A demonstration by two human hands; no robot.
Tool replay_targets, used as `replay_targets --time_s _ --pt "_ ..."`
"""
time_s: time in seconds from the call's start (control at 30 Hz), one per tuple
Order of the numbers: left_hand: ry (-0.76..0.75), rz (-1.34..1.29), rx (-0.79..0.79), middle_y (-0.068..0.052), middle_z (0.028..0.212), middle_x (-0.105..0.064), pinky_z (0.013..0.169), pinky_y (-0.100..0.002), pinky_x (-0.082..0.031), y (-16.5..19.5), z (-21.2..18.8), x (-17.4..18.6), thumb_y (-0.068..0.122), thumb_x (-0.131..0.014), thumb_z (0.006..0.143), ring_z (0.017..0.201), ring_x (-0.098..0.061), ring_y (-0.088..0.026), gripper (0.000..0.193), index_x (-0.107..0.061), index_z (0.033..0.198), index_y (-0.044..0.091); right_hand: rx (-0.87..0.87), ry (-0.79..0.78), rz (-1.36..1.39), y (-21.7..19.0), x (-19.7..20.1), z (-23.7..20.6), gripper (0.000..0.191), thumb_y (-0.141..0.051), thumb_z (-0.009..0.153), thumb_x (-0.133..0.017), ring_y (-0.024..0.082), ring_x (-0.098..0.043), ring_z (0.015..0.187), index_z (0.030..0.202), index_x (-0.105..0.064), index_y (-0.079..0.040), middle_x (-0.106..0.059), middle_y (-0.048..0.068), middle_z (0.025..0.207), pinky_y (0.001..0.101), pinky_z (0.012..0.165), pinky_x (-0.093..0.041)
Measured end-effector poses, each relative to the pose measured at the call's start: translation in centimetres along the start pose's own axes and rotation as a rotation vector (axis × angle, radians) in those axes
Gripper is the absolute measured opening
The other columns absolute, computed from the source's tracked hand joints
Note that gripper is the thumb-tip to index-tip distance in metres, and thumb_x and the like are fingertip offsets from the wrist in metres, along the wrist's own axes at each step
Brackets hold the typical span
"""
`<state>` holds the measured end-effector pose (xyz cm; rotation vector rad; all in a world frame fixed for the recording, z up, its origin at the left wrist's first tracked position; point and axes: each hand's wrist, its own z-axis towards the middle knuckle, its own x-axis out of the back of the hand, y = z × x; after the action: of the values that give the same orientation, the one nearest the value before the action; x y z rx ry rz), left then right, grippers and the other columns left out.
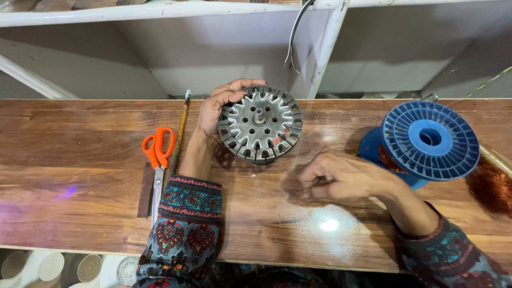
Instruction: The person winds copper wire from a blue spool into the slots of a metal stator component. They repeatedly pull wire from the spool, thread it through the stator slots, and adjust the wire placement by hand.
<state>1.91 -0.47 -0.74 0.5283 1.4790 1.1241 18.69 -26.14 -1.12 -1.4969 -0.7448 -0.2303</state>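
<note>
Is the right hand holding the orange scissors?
No: the right hand is a loose fist on the bench, while the scissors lie untouched left of the left forearm.

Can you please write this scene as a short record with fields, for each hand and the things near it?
Left hand: grips the rim of the round slotted metal core, which rests on the wooden bench
Right hand: fingers pinched together above the bench, beside the blue spool; what they pinch is too fine to see
Spool: lying on its side, copper wire loose at its right
Left of arm: orange scissors, thin brush
</note>
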Motion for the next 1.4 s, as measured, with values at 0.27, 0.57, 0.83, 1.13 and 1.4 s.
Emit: replay_targets --time_s 0.27,0.57,0.83,1.13,1.4 --pt "0.023 -0.007 0.003 -0.020 0.119 -0.072 0.097 -0.038 -0.061 -0.1 0.1 0.1 0.013 -0.062 0.086 0.103 -0.073 -0.025 0.051 -0.061 0.131 -0.010 -0.078 0.429 0.189 2.2 -3.1 2.4 0.014 -0.015 0.085 -0.075 0.013 -0.055 0.042 0.095 -0.074 -0.005 -0.078 0.006 0.072 0.0275 0.036 -0.040" --pt "0.040 0.049 -0.005 -0.021 0.117 -0.073 0.094 -0.038 -0.062 0.0 0.0 0.2 0.014 -0.062 0.085 0.099 -0.073 -0.025 0.051 -0.062 0.130 -0.010 0.157 0.411 0.826 2.6 -5.4 3.2 0.020 -0.009 0.103 -0.062 0.005 -0.039 0.045 0.112 -0.076 0.001 -0.056 0.000 0.058 0.0233 0.040 -0.030" --pt "0.038 0.028 -0.003 -0.021 0.118 -0.072 0.095 -0.039 -0.061 0.1 -0.1 -0.3 0.015 -0.062 0.084 0.101 -0.073 -0.026 0.052 -0.061 0.130 -0.010 0.043 0.293 0.968 1.5 -5.1 3.4 0.027 -0.009 0.105 -0.055 0.006 -0.033 0.052 0.124 -0.072 0.000 -0.043 -0.006 0.060 0.0237 0.047 -0.027" --pt "0.050 0.047 -0.007 -0.020 0.116 -0.072 0.093 -0.038 -0.062 -0.1 0.1 -0.1 0.014 -0.061 0.085 0.099 -0.073 -0.025 0.050 -0.062 0.130 -0.009 0.040 0.423 0.355 3.7 -3.3 2.5 0.022 -0.004 0.091 -0.054 0.004 -0.045 0.042 0.094 -0.076 -0.001 -0.069 0.002 0.068 0.0239 0.035 -0.033" --pt "0.045 0.041 -0.007 -0.020 0.115 -0.073 0.092 -0.038 -0.062 -0.1 0.0 0.2 0.013 -0.061 0.085 0.098 -0.074 -0.024 0.049 -0.063 0.129 -0.010 0.310 0.140 0.709 5.3 -0.2 -0.1 0.031 0.001 0.080 -0.049 0.003 -0.044 0.051 0.091 -0.078 0.000 -0.071 0.006 0.072 0.0247 0.042 -0.032"
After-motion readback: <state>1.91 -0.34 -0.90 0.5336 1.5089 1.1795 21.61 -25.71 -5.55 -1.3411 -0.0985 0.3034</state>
